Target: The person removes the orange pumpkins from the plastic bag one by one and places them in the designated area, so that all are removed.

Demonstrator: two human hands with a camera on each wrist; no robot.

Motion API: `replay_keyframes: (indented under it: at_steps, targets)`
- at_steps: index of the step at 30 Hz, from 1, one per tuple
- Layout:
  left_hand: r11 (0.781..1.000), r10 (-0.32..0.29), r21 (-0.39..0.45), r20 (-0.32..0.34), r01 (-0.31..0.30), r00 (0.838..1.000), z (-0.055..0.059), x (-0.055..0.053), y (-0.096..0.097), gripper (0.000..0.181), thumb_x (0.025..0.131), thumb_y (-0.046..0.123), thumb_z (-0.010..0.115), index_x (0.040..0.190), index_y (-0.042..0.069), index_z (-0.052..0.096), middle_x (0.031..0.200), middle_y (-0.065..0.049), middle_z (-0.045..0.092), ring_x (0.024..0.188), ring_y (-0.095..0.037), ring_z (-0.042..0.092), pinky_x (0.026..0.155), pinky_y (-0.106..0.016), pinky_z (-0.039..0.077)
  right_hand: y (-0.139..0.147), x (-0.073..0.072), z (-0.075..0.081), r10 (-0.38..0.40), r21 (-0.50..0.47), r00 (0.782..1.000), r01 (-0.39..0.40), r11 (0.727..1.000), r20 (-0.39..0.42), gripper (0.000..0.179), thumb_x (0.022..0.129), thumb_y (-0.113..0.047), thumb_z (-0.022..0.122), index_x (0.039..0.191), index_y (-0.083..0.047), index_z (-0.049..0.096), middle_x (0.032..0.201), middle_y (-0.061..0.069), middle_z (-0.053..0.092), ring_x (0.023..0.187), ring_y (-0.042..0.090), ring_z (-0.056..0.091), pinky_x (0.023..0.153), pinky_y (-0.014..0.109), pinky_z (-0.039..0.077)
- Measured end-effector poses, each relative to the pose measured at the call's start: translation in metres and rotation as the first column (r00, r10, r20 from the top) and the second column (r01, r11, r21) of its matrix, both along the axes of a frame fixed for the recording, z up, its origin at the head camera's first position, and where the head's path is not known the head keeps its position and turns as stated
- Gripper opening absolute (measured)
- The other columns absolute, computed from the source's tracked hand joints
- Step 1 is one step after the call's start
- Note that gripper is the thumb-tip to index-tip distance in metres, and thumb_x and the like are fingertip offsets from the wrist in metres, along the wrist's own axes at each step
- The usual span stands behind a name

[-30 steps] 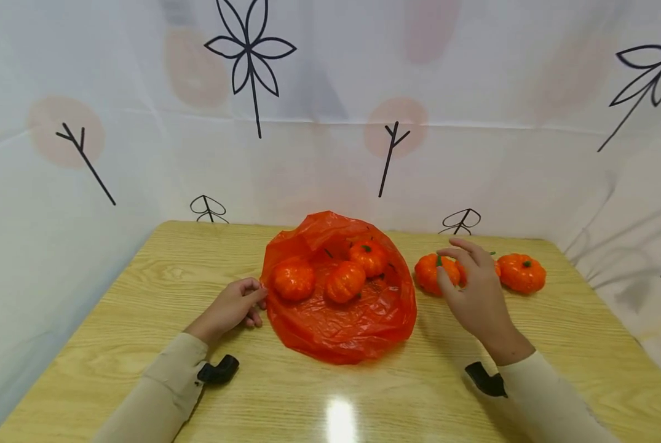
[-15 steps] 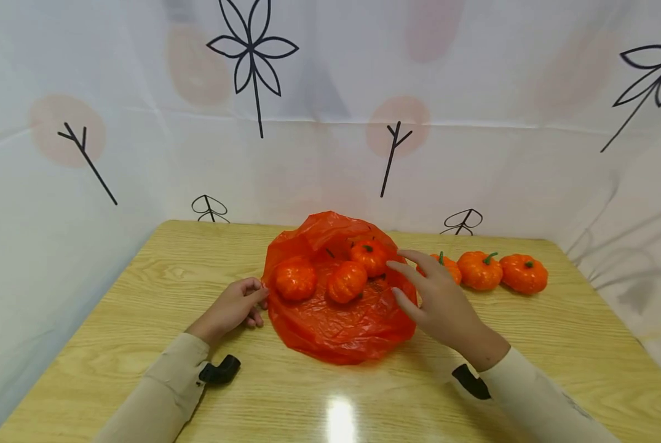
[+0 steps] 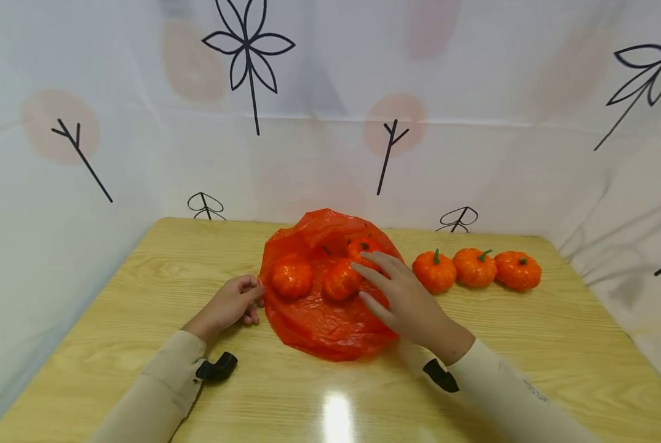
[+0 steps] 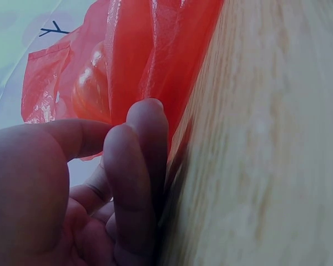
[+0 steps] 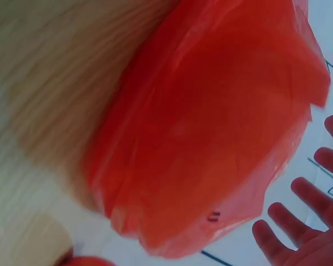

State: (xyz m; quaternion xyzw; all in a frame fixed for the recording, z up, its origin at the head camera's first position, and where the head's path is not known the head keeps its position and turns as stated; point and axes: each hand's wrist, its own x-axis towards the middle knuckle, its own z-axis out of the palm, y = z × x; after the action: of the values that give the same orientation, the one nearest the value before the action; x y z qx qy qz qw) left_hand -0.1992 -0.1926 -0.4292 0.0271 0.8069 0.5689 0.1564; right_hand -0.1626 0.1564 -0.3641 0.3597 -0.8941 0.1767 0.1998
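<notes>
Evidently your left hand (image 3: 232, 304) is the anchor: its thumb and forefinger pinch the left edge of the crinkled, translucent red plastic bag (image 3: 332, 335), probably because such thin film would slide or fold over on its own. The bag sits at mid-table with its mouth spread wide towards you, which seems meant to give easy access from above.

Inside it, three glossy orange ribbed pumpkins (image 3: 292, 277) lie apart from the rim, one on the left and two close together further right. Your right hand (image 3: 410, 301) hangs over the bag's right side, fingers spread and gripping nothing; it partly covers the rearmost pumpkin, and the right wrist view shows its fingertips apart from the film.

Right of the bag, three orange ribbed pumpkins with green stems (image 3: 519, 271) stand in a row on the pale wood-grain table (image 3: 573, 344), presumably lined up there for your right hand's reach.
</notes>
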Motion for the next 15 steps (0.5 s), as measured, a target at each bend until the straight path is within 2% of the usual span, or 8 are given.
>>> replay_keyframes:
  at_steps: [6, 11, 15]
  targets:
    - [0.999, -0.021, 0.024, -0.004, 0.021, 1.0, 0.001, 0.001, 0.002, 0.028, 0.104, 0.032, 0.054, 0.104, 0.005, 0.053, 0.09, -0.008, 0.06, 0.058, -0.016, 0.063, 0.055, -0.024, 0.054, -0.009, 0.001, 0.001, -0.023, -0.017, 0.999, 0.023, 1.0, 0.033, 0.053, 0.093, -0.024, 0.073, 0.142, -0.016, 0.055, 0.148, 0.011, 0.049, 0.139, 0.033, 0.043, 0.111, 0.058, 0.041]
    - [1.0, 0.0, 0.018, -0.009, 0.0, 1.0, 0.002, 0.004, -0.001, 0.025, 0.105, 0.029, 0.053, 0.102, 0.004, 0.052, 0.088, -0.008, 0.059, 0.056, -0.017, 0.062, 0.054, -0.024, 0.053, -0.019, -0.002, 0.003, -0.035, -0.03, 0.994, 0.038, 0.999, 0.103, 0.054, 0.095, -0.027, 0.07, 0.145, -0.019, 0.052, 0.151, 0.009, 0.045, 0.142, 0.033, 0.04, 0.112, 0.057, 0.041]
    - [1.0, -0.011, 0.016, -0.022, 0.011, 1.0, 0.002, 0.004, -0.002, 0.026, 0.105, 0.029, 0.053, 0.102, 0.003, 0.053, 0.088, -0.009, 0.059, 0.056, -0.016, 0.063, 0.053, -0.024, 0.053, -0.024, -0.002, 0.003, -0.05, -0.06, 0.985, 0.061, 0.996, 0.167, 0.055, 0.095, -0.027, 0.07, 0.146, -0.021, 0.051, 0.153, 0.009, 0.044, 0.142, 0.032, 0.039, 0.11, 0.057, 0.043]
